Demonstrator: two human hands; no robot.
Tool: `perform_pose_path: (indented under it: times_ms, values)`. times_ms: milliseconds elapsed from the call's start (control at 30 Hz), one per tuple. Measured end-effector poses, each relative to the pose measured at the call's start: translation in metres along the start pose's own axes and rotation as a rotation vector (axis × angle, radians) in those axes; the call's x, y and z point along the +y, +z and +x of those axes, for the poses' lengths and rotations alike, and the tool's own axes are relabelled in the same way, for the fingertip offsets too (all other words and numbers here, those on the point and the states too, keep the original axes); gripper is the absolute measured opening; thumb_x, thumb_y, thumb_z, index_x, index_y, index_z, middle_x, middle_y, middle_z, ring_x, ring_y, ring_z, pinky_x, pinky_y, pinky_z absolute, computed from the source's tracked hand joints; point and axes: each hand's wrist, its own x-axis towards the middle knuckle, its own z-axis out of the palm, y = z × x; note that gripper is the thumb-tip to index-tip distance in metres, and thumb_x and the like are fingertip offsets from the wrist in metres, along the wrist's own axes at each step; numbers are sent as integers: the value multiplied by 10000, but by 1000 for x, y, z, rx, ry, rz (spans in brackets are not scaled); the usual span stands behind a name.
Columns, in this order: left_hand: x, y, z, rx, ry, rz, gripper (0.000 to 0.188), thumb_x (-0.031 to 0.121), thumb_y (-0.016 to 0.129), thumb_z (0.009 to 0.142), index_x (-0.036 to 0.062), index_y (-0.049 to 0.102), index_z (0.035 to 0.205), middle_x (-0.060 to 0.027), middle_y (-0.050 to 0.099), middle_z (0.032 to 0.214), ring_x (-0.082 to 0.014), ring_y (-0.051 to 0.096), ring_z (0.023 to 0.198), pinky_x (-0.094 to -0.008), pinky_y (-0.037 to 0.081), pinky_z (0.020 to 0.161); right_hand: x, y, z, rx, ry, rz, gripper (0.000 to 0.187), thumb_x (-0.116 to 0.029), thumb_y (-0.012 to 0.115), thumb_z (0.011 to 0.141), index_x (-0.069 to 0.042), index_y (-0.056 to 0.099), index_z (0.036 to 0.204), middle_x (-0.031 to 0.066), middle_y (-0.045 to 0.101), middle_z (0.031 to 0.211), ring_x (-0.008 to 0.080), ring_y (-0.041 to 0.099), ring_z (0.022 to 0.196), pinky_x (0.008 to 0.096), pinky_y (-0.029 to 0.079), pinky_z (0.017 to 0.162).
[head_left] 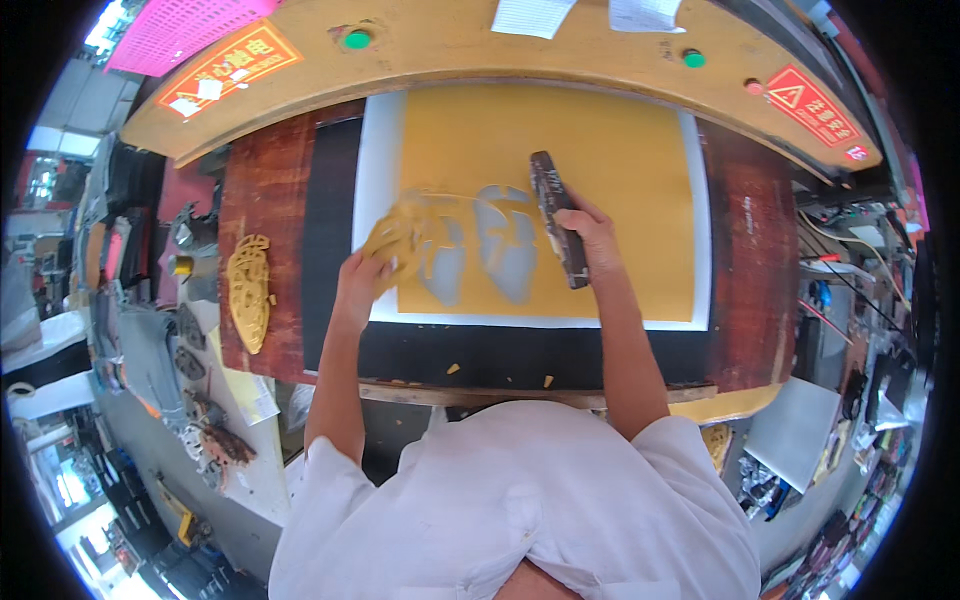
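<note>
My left hand [355, 288] is closed on yellow cut-out pieces [398, 240] with openwork holes, partly smeared by motion. They are raised over the left part of a yellow sheet [620, 180]. Shaped openings [508, 250] in that sheet let the white board [702, 270] beneath show through. My right hand [590, 235] grips a dark, long cutting die [558, 220], tilted on its edge above the sheet, just right of the openings. Marks run along the die's side.
A stack of yellow cut pieces [250, 295] lies on the red-brown table [750, 300] at left. Small yellow scraps [453, 369] dot the black mat [400, 352]. A wide yellow machine beam [450, 55] with green buttons [357, 39] spans the far side. More dies [190, 325] lie further left.
</note>
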Motion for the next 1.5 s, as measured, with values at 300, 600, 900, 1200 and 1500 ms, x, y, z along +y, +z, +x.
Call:
perform_pose_path:
  times_ms: [300, 600, 900, 1200, 1500]
  values:
    - [-57, -36, -93, -36, 25, -275, 430, 191, 649, 1029, -22, 651, 1403, 36, 574, 854, -52, 558, 821, -223, 475, 826, -1, 8, 2, -29, -45, -112, 643, -195, 748, 832, -15, 644, 1441, 80, 720, 1122, 154, 674, 886, 267, 551, 778]
    - [-62, -21, -104, -153, -160, 49, 332, 317, 637, 1067, 17, 724, 1178, 36, 589, 802, -70, 523, 743, -245, 415, 715, 17, -15, -49, 45, -578, -1179, 570, -192, 821, 722, -147, 758, 1286, 141, 550, 1510, 397, 514, 1362, 503, 479, 1116]
    - [-83, -21, -92, -158, -153, 25, 373, 366, 608, 1093, 21, 734, 1154, 53, 541, 754, -54, 457, 687, -234, 377, 652, 39, 63, -55, -224, -559, -968, 467, -238, 772, 873, -36, 704, 1288, 189, 615, 1354, 383, 617, 1200, 447, 508, 1029]
    - [-91, -33, -102, -138, -321, -235, 352, 342, 596, 1100, 23, 723, 1175, 55, 529, 740, -49, 461, 666, -218, 366, 620, 41, 89, 8, -13, -71, -387, 278, -267, 672, 970, -4, 708, 1053, 42, 629, 794, 158, 688, 800, 375, 533, 701]
    - [-104, -37, -102, -127, -313, -270, 346, 326, 590, 1098, 17, 715, 1193, 52, 529, 739, -50, 474, 678, -223, 391, 632, 76, 118, -37, -401, -504, -1021, 206, -132, 715, 876, -64, 721, 1070, 198, 705, 985, 407, 687, 922, 478, 563, 815]
